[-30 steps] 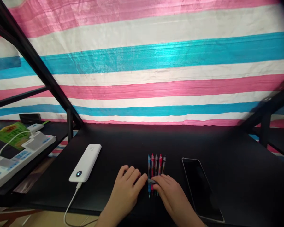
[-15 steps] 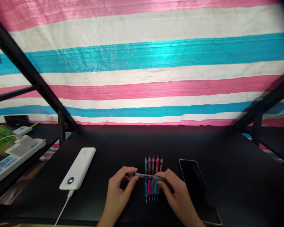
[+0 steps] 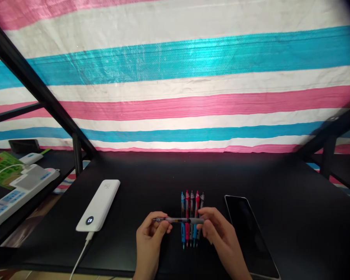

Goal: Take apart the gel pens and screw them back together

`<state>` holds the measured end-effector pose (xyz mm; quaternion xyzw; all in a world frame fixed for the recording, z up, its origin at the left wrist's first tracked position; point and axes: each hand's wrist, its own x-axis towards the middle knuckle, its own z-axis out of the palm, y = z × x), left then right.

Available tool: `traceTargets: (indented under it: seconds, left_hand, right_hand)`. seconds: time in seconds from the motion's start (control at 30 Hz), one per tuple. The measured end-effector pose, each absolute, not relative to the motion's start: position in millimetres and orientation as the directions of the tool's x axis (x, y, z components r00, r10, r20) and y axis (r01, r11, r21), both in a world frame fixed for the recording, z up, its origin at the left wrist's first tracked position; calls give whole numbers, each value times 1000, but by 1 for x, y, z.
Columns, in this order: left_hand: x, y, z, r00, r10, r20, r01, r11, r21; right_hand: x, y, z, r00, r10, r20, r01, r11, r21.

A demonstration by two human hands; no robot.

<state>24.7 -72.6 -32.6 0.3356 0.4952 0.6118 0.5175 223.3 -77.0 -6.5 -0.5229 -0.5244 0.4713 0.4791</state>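
Observation:
A clear-barrelled pen [image 3: 177,220] with a grey rubber grip lies level between my two hands. My left hand [image 3: 152,233] pinches its dark left end between thumb and fingers. At the grey right end, my right hand [image 3: 218,233] has its thumb and fingers around the grip, more loosely than the left. Beneath the held pen, several pens lie side by side on the black table: a blue pen [image 3: 183,231] at the left, a pink pen [image 3: 187,231], and others in grey and blue with red. The held pen and my right fingers hide parts of them.
On the black table [image 3: 151,175], a white power bank [image 3: 100,204] with a white cable [image 3: 81,254] is to the left. A dark phone [image 3: 251,233] lies beside my right hand. A power strip [image 3: 23,194] sits beyond the left frame bar [image 3: 43,93].
My right hand has loosened and its fingers have shifted on the pen's grey end. My left hand still pinches the other end. The whole view has moved slightly.

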Motion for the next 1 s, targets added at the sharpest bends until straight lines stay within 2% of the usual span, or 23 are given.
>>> traceTargets:
  seconds: [0.3,0.53,0.7,0.8,1.0]
  left_hand:
    - [33,-79,-28,-320,929,-184,-355,63,933]
    - [42,-83,-25,-366,917,-155,-275,53,960]
    - [42,-82,-28,-354,924,-146,-321,27,947]
    - [42,-82,-28,-372,916,-151,-309,31,950]
    - [44,-81,-20,-420,897,-137,-259,27,966]
  right_hand:
    - [226,-78,-7,-58,993,-103,-10,-103,-995]
    - [228,-84,-20,-33,987,-155,-106,-158,-982]
    - [227,-82,-26,9,992,-130,-39,-129,-991]
    - [228,-81,-28,42,991,-125,-73,-122,-990]
    - [228,-80,-20,-6,988,-152,-55,-152,-987]
